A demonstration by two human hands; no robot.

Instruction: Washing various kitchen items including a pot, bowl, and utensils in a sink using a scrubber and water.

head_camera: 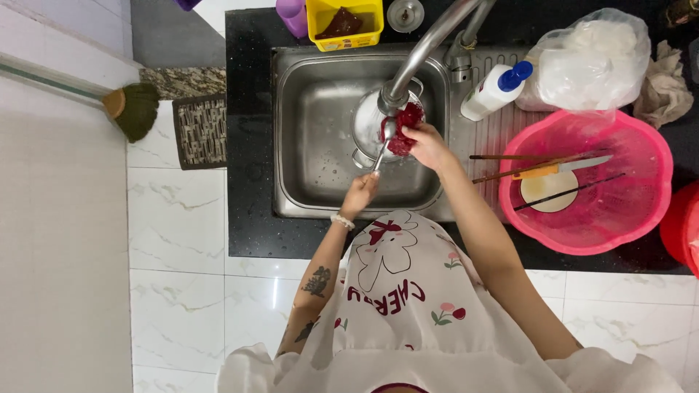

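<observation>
- Nearest the camera is a white apron (408, 291) with a cartoon print, worn by the person standing at the counter.
- The left hand (360, 195), a bead bracelet (341, 221) at its wrist, is closed around the handle of a metal spoon (381, 151), which slants up toward the red sponge.
- The right hand (428, 145) is curled around that red sponge (405, 129), pressing it against the spoon's upper end over the steel sink (313, 116).
- Just behind the sponge, a steel pot (368, 124) sits in the sink under the curved tap (426, 47).
- To the right, on the draining board, lies a white bottle (491, 93) with a blue cap.
- Farther right, a pink basin (619, 189) holds a plate (547, 191), a knife (561, 167) with an orange handle, and chopsticks (510, 157) laid across its rim.
- Behind the basin stands a clear plastic bag (590, 62).
- At the far edge of the black counter (251, 218) is a yellow box (344, 23).
- On the floor to the left lie a patterned mat (200, 131) and a broom (131, 109).
</observation>
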